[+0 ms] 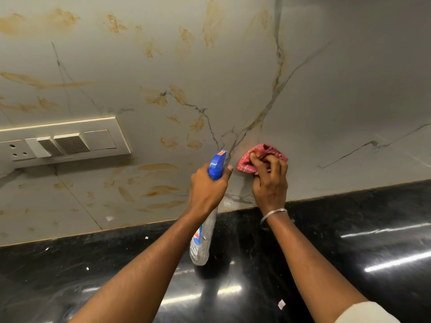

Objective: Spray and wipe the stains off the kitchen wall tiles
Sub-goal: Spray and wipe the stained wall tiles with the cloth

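Grey marble-look wall tiles (233,66) carry several orange-brown smeared stains (161,190), mostly on the left and middle. My left hand (207,185) grips a clear spray bottle (203,238) by its neck, and the blue nozzle (217,164) points at the wall. My right hand (270,180) clutches a bunched red cloth (256,157) and holds it against the tile just right of the nozzle, low on the wall. The tile to the right of the cloth looks free of stains.
A cream switch and socket plate (65,141) is mounted on the wall at the left. A glossy black stone counter (349,241) runs below the tiles, with a few small white scraps (281,304) on it.
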